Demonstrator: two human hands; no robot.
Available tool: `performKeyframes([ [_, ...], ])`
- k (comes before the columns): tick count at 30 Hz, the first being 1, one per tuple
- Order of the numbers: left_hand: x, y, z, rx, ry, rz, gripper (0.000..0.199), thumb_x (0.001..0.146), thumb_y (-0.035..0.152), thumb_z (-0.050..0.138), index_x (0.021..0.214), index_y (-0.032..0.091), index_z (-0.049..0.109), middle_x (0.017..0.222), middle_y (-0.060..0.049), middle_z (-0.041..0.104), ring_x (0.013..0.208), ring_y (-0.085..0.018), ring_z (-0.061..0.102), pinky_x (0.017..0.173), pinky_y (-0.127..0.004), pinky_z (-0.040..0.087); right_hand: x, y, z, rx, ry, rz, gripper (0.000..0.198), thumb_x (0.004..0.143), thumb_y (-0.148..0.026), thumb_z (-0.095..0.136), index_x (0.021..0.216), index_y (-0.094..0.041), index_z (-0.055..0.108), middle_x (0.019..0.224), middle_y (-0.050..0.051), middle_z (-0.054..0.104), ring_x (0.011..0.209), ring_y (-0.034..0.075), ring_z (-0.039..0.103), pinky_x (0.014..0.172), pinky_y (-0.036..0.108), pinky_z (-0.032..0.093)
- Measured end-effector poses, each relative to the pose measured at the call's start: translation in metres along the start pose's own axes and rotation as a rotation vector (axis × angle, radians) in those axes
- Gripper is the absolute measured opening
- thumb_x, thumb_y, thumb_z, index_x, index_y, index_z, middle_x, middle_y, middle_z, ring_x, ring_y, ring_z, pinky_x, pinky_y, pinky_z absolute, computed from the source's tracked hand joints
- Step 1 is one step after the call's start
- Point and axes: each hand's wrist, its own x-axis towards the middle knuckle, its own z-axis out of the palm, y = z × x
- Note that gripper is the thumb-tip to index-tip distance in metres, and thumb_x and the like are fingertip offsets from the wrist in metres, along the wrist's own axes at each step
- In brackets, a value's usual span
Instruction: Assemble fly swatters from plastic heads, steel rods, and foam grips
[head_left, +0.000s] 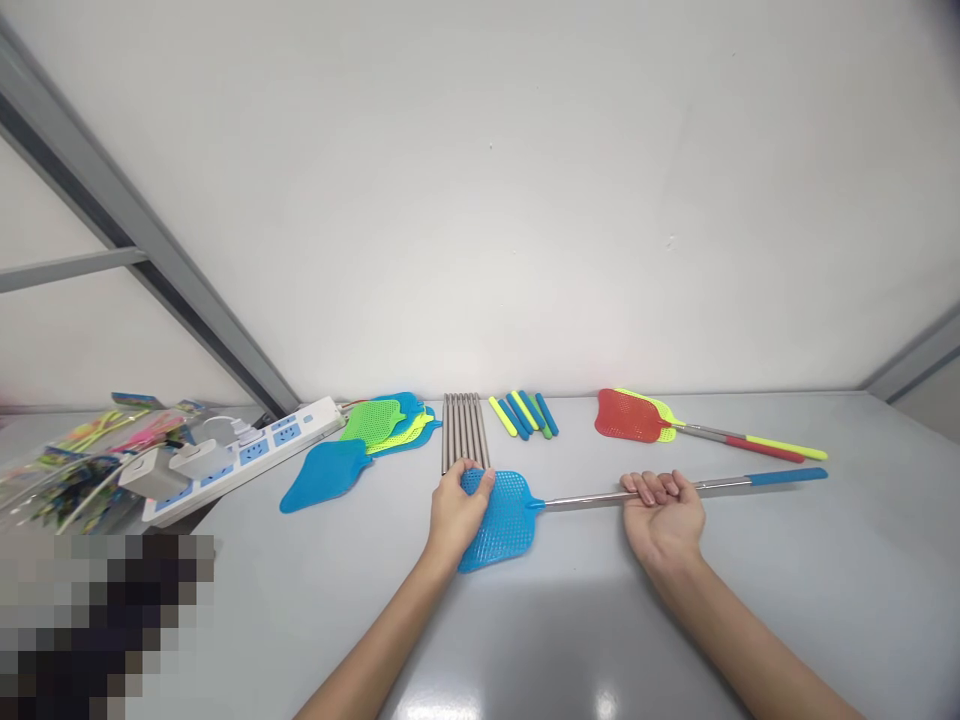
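Note:
A blue fly swatter (pixel 504 522) lies across the space in front of me, its perforated head at the left and its blue grip at the right end of a metal rod. My left hand (pixel 456 515) is closed on the left edge of the head, thumb on top. Palm up, my right hand (pixel 664 515) curls its fingers around the rod. Behind the swatter stand metal rods (pixel 465 430) in a row, with their near ends close to my left fingers. Coloured grips (pixel 525 413) in blue, yellow and green lie to the right of the rods.
Loose swatter heads (pixel 330 472) in blue, green and yellow are piled at the left. A red swatter (pixel 634 415) overlaps a yellow one at the right back. Further left are a white power strip (pixel 255 455) with plugs and bagged items (pixel 75 470). A wall bounds the table (pixel 570 630).

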Motion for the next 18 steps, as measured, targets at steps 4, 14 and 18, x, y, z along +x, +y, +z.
performKeyframes([
  [4,-0.0002,0.0012,-0.0001,0.004,-0.003,0.001,0.021,0.066,0.040,0.050,0.070,0.020,0.055,0.069,0.000,0.060,0.066,-0.017,0.055,0.062,-0.026,0.039,-0.0009,0.0019,-0.0007,0.021,0.022,0.026,0.025,0.073,-0.018,0.037,0.053,-0.018,0.021,0.043,-0.008,0.018,0.036,0.007,0.021,0.041,0.021,0.029],
  [14,-0.0019,0.0009,0.0011,0.003,0.007,-0.005,0.022,0.065,0.041,0.050,0.072,0.020,0.055,0.069,-0.001,0.060,0.066,-0.018,0.056,0.063,-0.026,0.040,-0.0004,0.0049,-0.0049,-0.032,-0.026,-0.004,0.026,0.074,-0.019,0.036,0.054,-0.019,0.020,0.044,-0.009,0.017,0.035,0.006,0.023,0.042,0.022,0.030],
  [18,-0.0032,0.0007,0.0020,0.016,0.013,-0.003,0.022,0.065,0.041,0.050,0.072,0.021,0.054,0.068,0.000,0.060,0.066,-0.018,0.055,0.061,-0.026,0.039,-0.0010,0.0050,-0.0048,-0.018,-0.013,0.000,0.025,0.075,-0.019,0.036,0.054,-0.019,0.022,0.044,-0.009,0.018,0.036,0.007,0.023,0.044,0.023,0.032],
])
